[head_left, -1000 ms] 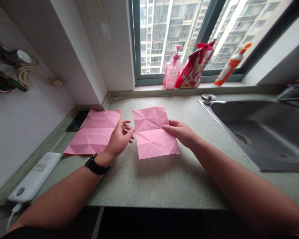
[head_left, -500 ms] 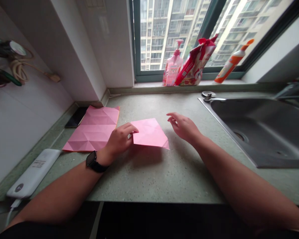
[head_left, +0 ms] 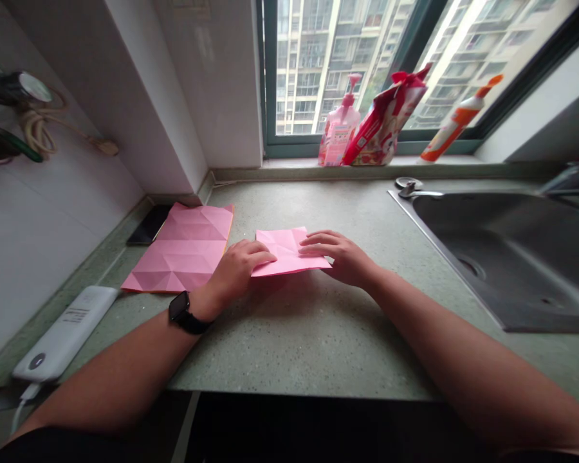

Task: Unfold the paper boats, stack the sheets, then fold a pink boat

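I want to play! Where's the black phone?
Head view: the black smartphone lies left on the speckled green counter, beside the creased pink paper.

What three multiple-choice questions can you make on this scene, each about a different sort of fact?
1. Where does the pink pump bottle stand?
A) in the sink
B) on the windowsill
C) on the power bank

2. What colour is the watch strap on the left hand?
A) orange
B) white
C) black

3. How is the folded pink paper under the right hand?
A) flat on the counter
B) hanging in the air
C) crumpled into a ball

1 B: it stands before the window.
2 C: the strap shows black.
3 A: both hands press it flat.
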The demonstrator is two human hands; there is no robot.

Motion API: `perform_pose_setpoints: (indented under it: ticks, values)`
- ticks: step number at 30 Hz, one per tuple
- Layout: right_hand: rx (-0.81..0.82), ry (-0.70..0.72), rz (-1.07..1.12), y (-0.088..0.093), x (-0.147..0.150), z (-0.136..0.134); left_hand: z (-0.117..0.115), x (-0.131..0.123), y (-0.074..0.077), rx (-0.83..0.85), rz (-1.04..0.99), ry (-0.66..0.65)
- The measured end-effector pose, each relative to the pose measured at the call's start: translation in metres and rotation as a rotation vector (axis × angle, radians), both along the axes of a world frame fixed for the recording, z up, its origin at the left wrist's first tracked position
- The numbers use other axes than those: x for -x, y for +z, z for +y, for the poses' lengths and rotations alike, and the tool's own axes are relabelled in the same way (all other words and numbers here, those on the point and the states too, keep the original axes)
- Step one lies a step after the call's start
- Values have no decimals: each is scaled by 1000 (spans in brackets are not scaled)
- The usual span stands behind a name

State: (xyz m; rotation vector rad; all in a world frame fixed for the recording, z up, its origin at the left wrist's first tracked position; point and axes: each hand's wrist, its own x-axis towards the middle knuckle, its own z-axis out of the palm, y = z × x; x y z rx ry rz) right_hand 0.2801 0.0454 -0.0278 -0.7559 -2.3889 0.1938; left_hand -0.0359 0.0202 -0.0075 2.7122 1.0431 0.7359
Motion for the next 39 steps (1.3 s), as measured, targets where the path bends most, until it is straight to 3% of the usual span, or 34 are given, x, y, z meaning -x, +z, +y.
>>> perform_pose_setpoints:
  ticks: [5,9,14,19,24,28,30,32,35,39]
  values:
    - [88,47,-64,1,1,-5,3,0,-8,57,19,-54]
    - [228,11,-43,-1,-3,-2,1,0,-6,110,-68,14]
    - [484,-140,-25,6,-9,4,-9,-7,0,237,-215,208]
    - [597,-286,53,9,-9,4,-11,-12,-4,332,-275,211]
    - [538,-385,28,6,-9,5,-6,-8,-11,325,-253,207]
    - [467,-429,-33,4,-6,4,-6,-8,-8,89,-149,254]
    - [438,-448,-63,3,-4,3,-7,-10,-6,-54,-90,225]
    - [410,-473,-89,2,-1,2,-8,-13,-6,-115,-42,113]
    - [356,-514,-105,1,1,1,-9,-19,-8,-107,-9,-71]
    - [324,-536,-90,2,1,1,-8,-21,-15,-67,40,-167]
